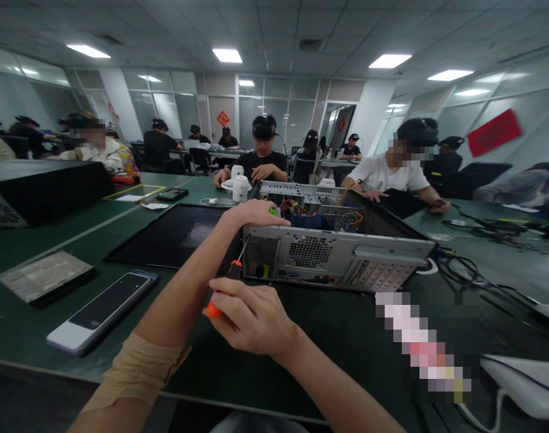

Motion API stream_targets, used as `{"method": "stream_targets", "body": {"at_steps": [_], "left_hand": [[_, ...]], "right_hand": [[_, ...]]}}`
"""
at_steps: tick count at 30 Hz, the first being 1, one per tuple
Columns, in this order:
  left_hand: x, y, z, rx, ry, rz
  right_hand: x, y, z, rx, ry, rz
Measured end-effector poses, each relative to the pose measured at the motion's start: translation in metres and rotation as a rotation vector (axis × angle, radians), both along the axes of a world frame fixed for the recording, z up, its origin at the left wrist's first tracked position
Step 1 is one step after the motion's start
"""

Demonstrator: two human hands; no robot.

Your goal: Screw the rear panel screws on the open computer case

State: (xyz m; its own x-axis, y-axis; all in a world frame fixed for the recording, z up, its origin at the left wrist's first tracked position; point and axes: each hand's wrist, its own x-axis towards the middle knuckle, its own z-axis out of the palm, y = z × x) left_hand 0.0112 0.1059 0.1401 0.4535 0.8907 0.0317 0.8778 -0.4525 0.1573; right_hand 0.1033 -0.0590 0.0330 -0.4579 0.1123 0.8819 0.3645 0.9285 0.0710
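Observation:
An opened computer case (319, 255) lies on its side in front of me, its perforated rear panel facing me and its inner wires showing from above. My left hand (260, 213) holds the case's upper left corner, with one finger along the top edge and the other fingertips partly hidden behind it. In my right hand (256, 316) is a screwdriver (235, 269) with an orange and black handle. Its thin shaft points up toward the left edge of the rear panel; whether the tip touches a screw is too small to tell.
A black side panel (166, 237) lies left of the case. Nearer are a metal drive-like box (46, 276) and a white-and-black handheld device (103, 310). Cables (463, 270) and a white object (522, 382) lie right. Co-workers sit across the green table (337, 349).

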Motion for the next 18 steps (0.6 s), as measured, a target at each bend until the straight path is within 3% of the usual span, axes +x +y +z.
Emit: {"method": "stream_targets", "body": {"at_steps": [3, 9, 18], "left_hand": [[0.0002, 0.0009, -0.0004, 0.004, 0.005, 0.007], [0.0013, -0.0011, 0.0016, 0.008, 0.029, 0.014], [0.0034, -0.0065, 0.0043, 0.003, 0.033, 0.040]], "right_hand": [[0.0012, -0.0021, 0.0031, -0.022, 0.002, 0.034], [0.0047, -0.0022, 0.0067, 0.032, -0.058, -0.093], [0.0031, 0.0009, 0.0006, 0.000, -0.050, -0.038]]}}
